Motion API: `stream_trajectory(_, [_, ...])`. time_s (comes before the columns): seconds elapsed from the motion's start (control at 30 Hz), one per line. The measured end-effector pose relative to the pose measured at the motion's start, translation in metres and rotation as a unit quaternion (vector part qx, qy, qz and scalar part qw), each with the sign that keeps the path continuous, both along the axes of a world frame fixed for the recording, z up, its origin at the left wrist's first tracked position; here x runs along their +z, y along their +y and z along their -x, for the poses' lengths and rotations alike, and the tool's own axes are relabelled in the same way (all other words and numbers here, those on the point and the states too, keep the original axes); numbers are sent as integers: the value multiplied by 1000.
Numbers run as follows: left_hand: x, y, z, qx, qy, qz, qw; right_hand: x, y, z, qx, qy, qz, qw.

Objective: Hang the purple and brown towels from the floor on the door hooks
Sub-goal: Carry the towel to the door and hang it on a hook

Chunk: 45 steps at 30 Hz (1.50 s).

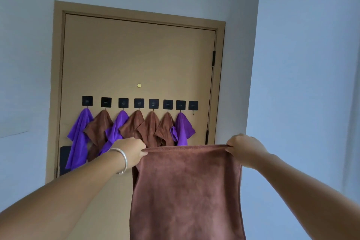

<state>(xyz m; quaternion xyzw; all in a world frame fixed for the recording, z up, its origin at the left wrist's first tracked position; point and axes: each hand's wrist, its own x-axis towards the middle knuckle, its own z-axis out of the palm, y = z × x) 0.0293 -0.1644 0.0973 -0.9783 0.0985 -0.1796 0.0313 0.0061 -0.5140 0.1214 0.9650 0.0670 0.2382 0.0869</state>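
towel (187, 191), brown, hangs spread in the lower middle of the frame, its top edge stretched between two hands. left hand (132, 151), a silver bangle (122, 160) on its wrist, has its fingers clamped on the left corner; right hand (244, 147) has its fingers clamped on the right corner. behind, on the tan door (136, 54), seven towels hang from a row of black hooks; the hook at the right end (193, 105) is bare.
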Motion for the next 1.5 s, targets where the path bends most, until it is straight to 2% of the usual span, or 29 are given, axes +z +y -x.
stream_trajectory(0.27, [0, 3, -122, -48, -42, -3, 998, -5, 10, -105, -87, -9, -51, 995])
stream_trajectory(0.43, [-1, -7, -177, -89, -52, 21, 994, -3, 6, -156, -110, -45, -75, 990])
stream_trajectory(0.67, [8, -43, -261, -163, -130, 90, 974, 12, -9, -244, -72, -106, -130, 983])
stream_trajectory(0.73, [7, -56, -285, -170, -143, 75, 972, 15, -14, -272, -57, -121, -114, 984])
stream_trajectory(0.9, [17, -78, -348, -216, -148, -43, 964, 21, -39, -347, -3, -143, -53, 988])
stream_trajectory(0.97, [21, -83, -372, -206, -148, -61, 965, 21, -48, -376, 4, -146, -78, 986])
stream_trajectory(1.1, [26, -105, -411, -177, -142, -3, 974, 25, -56, -428, 21, -143, -121, 982])
stream_trajectory(1.23, [35, -132, -439, -118, -148, -18, 982, 27, -55, -467, 40, -135, -186, 972])
stream_trajectory(1.33, [46, -150, -453, -83, -176, -47, 980, 27, -47, -490, 43, -174, -137, 974])
stream_trajectory(1.5, [58, -170, -477, -28, -180, -84, 980, 20, -41, -514, 71, -180, -138, 971])
